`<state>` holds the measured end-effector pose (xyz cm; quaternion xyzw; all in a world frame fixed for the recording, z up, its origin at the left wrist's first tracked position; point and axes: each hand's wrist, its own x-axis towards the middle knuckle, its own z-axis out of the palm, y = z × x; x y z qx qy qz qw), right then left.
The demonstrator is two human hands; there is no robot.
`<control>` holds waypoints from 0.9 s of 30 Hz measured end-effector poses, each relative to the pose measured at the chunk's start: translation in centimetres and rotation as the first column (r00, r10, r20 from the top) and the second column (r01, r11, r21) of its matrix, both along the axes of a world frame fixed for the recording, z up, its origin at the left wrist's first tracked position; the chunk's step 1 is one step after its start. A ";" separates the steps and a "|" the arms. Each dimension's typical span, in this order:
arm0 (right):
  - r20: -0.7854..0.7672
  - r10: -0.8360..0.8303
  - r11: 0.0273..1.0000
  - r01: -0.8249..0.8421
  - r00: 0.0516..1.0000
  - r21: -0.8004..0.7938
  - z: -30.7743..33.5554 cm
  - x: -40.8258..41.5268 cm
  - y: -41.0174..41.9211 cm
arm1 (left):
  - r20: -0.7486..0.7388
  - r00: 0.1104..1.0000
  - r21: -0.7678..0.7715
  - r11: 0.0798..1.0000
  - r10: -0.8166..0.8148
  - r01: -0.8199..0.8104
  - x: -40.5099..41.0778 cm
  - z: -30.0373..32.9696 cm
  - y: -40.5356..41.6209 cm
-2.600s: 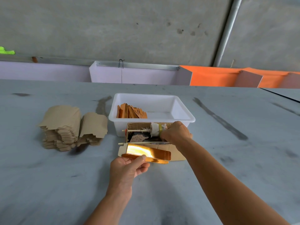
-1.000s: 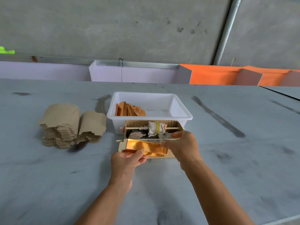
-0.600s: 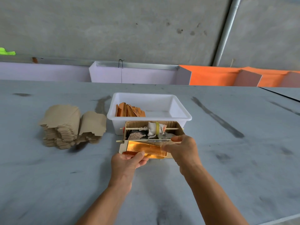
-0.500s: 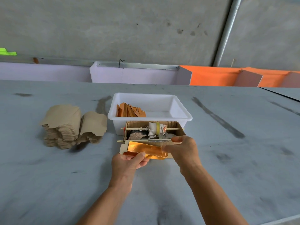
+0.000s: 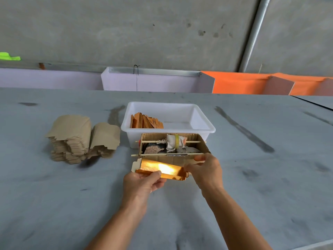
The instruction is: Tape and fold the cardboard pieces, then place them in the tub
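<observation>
A shiny gold cardboard piece point(image 5: 160, 168) is held just in front of a small cardboard tape box point(image 5: 173, 147). My left hand point(image 5: 142, 184) pinches its near left edge with thumb on top. My right hand point(image 5: 203, 170) grips its right end, thumb raised by the box's front edge, where a strip of clear tape seems to run, too faint to be sure. The box holds rolls on two thin sticks. Behind it stands a white tub point(image 5: 203, 121) with several folded orange pieces point(image 5: 146, 121) at its left.
Two stacks of flat brown cardboard blanks point(image 5: 81, 139) lie on the grey table point(image 5: 261, 177) to the left of the tub. Lilac and orange panels point(image 5: 234, 83) run along the table's far edge below a concrete wall.
My right hand came back from the tape roll in the box to the gold piece's right end. The piece has tilted and now catches a bright glare.
</observation>
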<state>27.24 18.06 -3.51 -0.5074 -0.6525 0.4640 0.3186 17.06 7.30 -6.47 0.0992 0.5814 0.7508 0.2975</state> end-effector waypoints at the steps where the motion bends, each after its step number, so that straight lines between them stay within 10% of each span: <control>1: 0.000 0.003 1.000 -0.003 1.000 -0.001 -0.1 0.1 0.0 | 0.001 1.000 0.001 1.000 0.000 0.000 0.0 0.1 0.0; 27: -0.116 0.290 0.954 -0.296 0.950 -0.039 0.3 0.1 -4.0 | 0.010 0.999 0.016 0.999 0.030 -0.030 1.4 1.4 -0.5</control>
